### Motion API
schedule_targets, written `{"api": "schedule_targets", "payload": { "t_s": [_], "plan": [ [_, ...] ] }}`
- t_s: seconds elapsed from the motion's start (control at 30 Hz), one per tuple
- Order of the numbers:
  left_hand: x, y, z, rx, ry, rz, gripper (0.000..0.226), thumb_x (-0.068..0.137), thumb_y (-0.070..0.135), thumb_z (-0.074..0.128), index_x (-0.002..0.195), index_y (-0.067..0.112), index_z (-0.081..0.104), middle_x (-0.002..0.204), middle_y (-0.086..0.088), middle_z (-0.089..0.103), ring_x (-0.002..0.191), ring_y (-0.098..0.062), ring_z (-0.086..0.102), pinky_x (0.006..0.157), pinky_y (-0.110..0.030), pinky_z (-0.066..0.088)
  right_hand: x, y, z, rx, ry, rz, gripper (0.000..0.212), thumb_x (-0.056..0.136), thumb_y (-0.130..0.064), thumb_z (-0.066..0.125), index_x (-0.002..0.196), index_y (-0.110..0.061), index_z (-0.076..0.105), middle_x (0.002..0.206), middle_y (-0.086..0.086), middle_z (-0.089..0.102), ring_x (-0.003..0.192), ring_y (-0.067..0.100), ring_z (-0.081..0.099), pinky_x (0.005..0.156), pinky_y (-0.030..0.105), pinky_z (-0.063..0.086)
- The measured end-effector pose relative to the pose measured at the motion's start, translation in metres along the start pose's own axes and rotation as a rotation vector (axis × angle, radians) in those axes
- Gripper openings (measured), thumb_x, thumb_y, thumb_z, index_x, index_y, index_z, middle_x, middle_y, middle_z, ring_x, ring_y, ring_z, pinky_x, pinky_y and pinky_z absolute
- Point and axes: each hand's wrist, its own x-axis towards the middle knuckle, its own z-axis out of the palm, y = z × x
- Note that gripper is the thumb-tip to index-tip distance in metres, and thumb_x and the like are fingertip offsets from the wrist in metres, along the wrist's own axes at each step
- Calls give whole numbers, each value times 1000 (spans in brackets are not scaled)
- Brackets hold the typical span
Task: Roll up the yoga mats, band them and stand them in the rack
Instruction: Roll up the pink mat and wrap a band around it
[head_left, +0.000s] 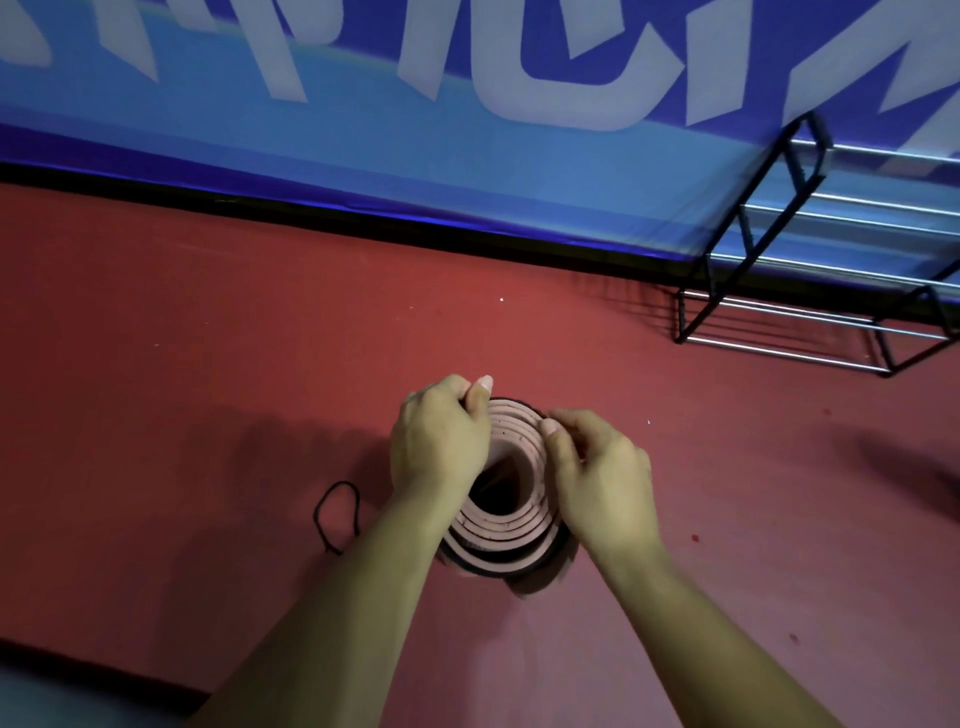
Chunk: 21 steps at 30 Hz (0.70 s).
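Flanks of upright mat roll (498, 540) hidden behind left hand (436, 447) and right hand (597, 488)

Rolled mat (498, 525) stands on end on the red floor (208, 338), near its front edge, with the pink spiral uppermost. Left hand (439, 441) grips the left rim. Right hand (597, 483) pinches the right rim. Black band (318, 512) lies loose on the floor just left of the mat. Rack (784, 356) stands at the floor's far right edge, against the blue banner (363, 130).

The red floor (597, 353) lies open between mat (498, 540) and rack (831, 270); a cord loop (318, 509) lies left.
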Motion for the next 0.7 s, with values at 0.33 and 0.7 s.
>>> {"api": "schedule_targets", "payload": {
  "t_s": [0.33, 0.7],
  "plan": [
    [6, -4, -4, -145, 29, -200, 58, 97, 52, 56, 63, 5, 51, 54, -9, 53, 56, -35, 52, 55, -43, 47, -20, 4, 17, 118, 86, 28, 18, 101, -31, 60, 109, -21, 73, 96, -5, 72, 92, 14, 66, 81, 26, 46],
    [-1, -1, -1, -14, 67, -47, 49, 100, 51, 49, 63, 19, 49, 68, -7, 63, 79, -39, 59, 71, -47, 51, -27, -3, 18, -11, 85, -72, 6, 98, -22, 63, 96, -20, 68, 95, -5, 63, 89, 17, 60, 81, 32, 44]
  ]
}}
